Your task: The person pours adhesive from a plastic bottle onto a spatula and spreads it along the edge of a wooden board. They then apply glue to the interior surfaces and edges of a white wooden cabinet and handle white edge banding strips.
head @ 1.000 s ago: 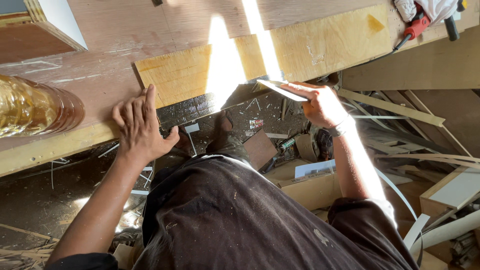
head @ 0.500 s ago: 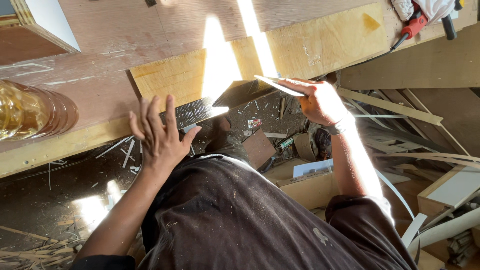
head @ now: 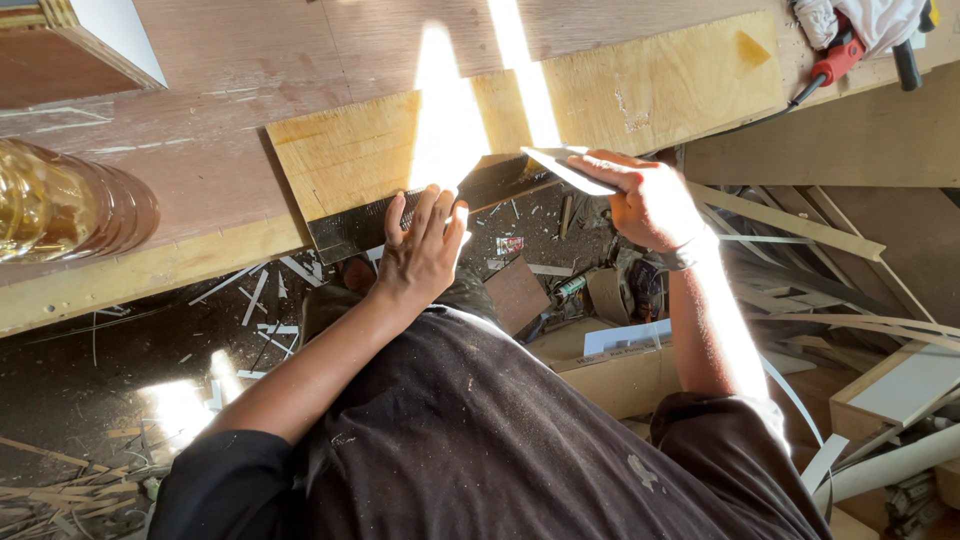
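Observation:
A pale plywood panel (head: 640, 95) lies on a reddish-brown workbench (head: 220, 150), its near edge overhanging. A dark strip (head: 350, 228) runs along that near edge. My left hand (head: 422, 250) rests flat on the strip, fingers spread. My right hand (head: 648, 200) grips a thin, flat, pale blade-like piece (head: 565, 168) whose tip points left at the panel's edge. Bright sunlight washes out the spot between both hands.
A golden, ribbed plastic bottle (head: 60, 205) lies at the bench's left. A red-handled tool (head: 838, 58) and white cloth (head: 880, 20) sit at the far right. Below the bench the floor holds scraps, cardboard boxes (head: 610, 375) and long wood strips (head: 800, 225).
My left hand has slid right along the bench edge, from the bare bench onto the dark strip. My right hand has stayed by the panel's edge with the flat piece.

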